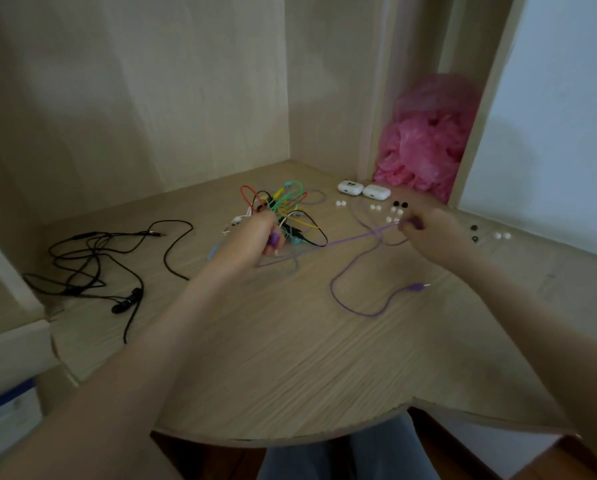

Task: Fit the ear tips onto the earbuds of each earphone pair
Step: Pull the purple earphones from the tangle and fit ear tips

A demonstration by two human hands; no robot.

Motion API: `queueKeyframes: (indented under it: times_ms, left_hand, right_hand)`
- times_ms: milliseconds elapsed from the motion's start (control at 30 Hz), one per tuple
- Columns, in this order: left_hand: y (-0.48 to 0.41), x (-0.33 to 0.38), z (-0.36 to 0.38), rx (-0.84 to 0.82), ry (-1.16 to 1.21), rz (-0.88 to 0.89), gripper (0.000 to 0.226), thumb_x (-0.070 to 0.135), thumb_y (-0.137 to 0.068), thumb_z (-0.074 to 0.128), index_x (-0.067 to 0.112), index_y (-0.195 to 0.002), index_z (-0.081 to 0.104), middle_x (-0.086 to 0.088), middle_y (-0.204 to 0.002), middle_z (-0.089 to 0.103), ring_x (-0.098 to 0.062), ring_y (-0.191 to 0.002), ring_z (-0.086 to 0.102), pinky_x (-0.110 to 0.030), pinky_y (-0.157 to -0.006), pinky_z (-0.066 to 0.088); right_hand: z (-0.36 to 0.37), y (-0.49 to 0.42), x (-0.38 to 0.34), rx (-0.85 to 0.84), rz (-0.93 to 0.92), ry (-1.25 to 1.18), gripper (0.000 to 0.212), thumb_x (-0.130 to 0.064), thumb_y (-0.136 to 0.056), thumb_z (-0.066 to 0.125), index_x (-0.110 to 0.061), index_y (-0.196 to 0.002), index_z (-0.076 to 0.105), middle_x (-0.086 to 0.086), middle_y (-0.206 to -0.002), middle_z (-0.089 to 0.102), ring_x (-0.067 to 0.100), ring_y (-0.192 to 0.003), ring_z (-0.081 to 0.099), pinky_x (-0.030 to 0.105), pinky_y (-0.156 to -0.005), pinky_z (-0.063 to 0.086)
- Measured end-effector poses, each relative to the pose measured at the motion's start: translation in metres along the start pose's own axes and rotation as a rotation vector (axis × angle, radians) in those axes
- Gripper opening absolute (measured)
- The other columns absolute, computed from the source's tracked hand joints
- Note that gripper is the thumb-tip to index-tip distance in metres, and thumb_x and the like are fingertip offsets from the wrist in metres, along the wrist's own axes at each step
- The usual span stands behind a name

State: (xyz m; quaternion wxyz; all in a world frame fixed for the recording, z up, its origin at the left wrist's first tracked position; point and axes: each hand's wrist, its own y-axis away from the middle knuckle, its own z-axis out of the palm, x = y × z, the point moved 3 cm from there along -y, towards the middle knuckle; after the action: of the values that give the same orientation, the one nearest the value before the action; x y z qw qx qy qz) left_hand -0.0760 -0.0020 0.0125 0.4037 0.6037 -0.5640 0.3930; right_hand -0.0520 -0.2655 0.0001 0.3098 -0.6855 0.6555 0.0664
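Holding the purple earphones [349, 239] over the back of the surface [290, 358], the left hand [267, 233] grips one purple bud and the right hand [428, 228] pinches the cord's other end. White and black tips [396, 211] lie loose near the back right edge. Tangled cords [286, 206] wait behind. Most of the job looks left to do.

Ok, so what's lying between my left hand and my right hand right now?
Head view: the purple earphone cable stretches from the left hand to the right hand, passing a black loop of the tangled cables near the left hand.
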Motion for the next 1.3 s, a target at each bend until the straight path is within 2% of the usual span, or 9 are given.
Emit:
queueKeyframes:
  times_ms: [133,267,367,533,700,800,933,1100,1300]
  left_hand:
    - [0.004,-0.008,0.011,-0.143,-0.331,-0.049,0.036,0.023,-0.088,0.040,0.014,-0.054,0.048,0.007,-0.040,0.050,-0.002,-0.031,0.040,-0.020,-0.047,0.027]
    - [0.012,-0.004,0.037,-0.232,-0.531,0.097,0.030,0.020,-0.086,0.046,0.016,-0.058,0.055,0.004,-0.054,0.054,-0.011,-0.050,0.048,-0.021,-0.048,0.033]
    - [0.016,-0.002,0.054,-0.204,-0.665,0.192,0.024,0.021,-0.089,0.043,0.012,-0.069,0.053,-0.002,-0.067,0.055,-0.018,-0.062,0.050,-0.025,-0.050,0.032]
    - [0.025,0.005,0.081,-0.063,-0.867,0.299,0.040,0.025,-0.098,0.034,0.003,-0.071,0.053,-0.019,-0.083,0.059,-0.030,-0.077,0.052,-0.029,-0.061,0.033]
    - [0.017,0.000,0.100,-0.064,-0.904,0.274,0.056,0.052,-0.087,0.055,0.002,-0.113,0.058,-0.015,-0.114,0.062,-0.033,-0.105,0.058,-0.032,-0.076,0.041]
    - [0.013,-0.003,0.102,-0.102,-0.872,0.236,0.061,0.054,-0.087,0.053,0.000,-0.116,0.057,-0.017,-0.117,0.061,-0.033,-0.106,0.058,-0.031,-0.075,0.041]
    - [0.022,0.009,0.100,-0.200,-0.757,0.242,0.056,0.046,-0.100,0.030,0.000,-0.105,0.062,-0.023,-0.111,0.063,-0.035,-0.102,0.058,-0.032,-0.074,0.038]
    - [0.035,0.011,0.109,-0.296,-0.944,0.207,0.069,0.083,-0.071,0.044,0.015,-0.067,0.051,-0.009,-0.082,0.058,-0.024,-0.076,0.053,-0.030,-0.060,0.034]
    - [0.036,0.014,0.115,-0.435,-1.056,0.311,0.041,0.045,-0.085,0.062,0.006,-0.096,0.061,-0.013,-0.097,0.065,-0.024,-0.081,0.054,-0.028,-0.066,0.039]
  right_hand:
    - [-0.009,0.008,-0.001,-0.065,0.094,-0.173,0.025,-0.016,-0.093,0.044,-0.010,-0.073,0.056,0.013,-0.075,0.063,0.028,-0.069,0.062,0.037,-0.066,0.052]
    - [-0.005,0.017,-0.015,-0.239,0.062,-0.213,0.023,-0.012,-0.096,0.039,-0.006,-0.087,0.059,0.012,-0.073,0.062,0.019,-0.053,0.057,0.020,-0.046,0.046]
    - [0.003,0.020,-0.010,-0.315,0.013,-0.050,0.022,-0.007,-0.093,0.042,-0.011,-0.106,0.059,0.003,-0.087,0.059,0.016,-0.069,0.056,0.022,-0.060,0.045]
    - [0.017,0.028,-0.005,-0.479,-0.024,0.063,0.063,-0.008,-0.084,0.057,-0.018,-0.141,0.032,0.005,-0.106,0.056,0.017,-0.091,0.053,0.025,-0.078,0.040]
    - [0.020,0.027,-0.014,-0.451,-0.118,0.010,0.080,-0.003,-0.083,0.056,-0.023,-0.148,0.015,-0.008,-0.085,0.044,0.008,-0.079,0.045,0.020,-0.076,0.032]
    - [0.024,0.025,-0.011,-0.443,-0.078,-0.018,0.089,-0.004,-0.082,0.056,-0.026,-0.149,0.002,-0.005,-0.083,0.042,0.017,-0.086,0.051,0.027,-0.078,0.039]
    - [0.029,0.021,-0.009,-0.504,-0.139,0.168,0.055,-0.005,-0.086,0.051,-0.020,-0.138,0.039,0.002,-0.104,0.047,0.023,-0.102,0.051,0.025,-0.083,0.035]
    - [0.023,0.022,-0.005,-0.470,-0.129,0.240,0.016,-0.013,-0.088,0.056,-0.009,-0.104,0.057,0.001,-0.100,0.036,0.014,-0.090,0.040,0.022,-0.076,0.028]
    - [0.017,0.026,0.009,-0.440,-0.130,0.188,0.016,-0.013,-0.086,0.059,-0.012,-0.102,0.055,0.003,-0.100,0.042,0.023,-0.097,0.049,0.022,-0.076,0.031]
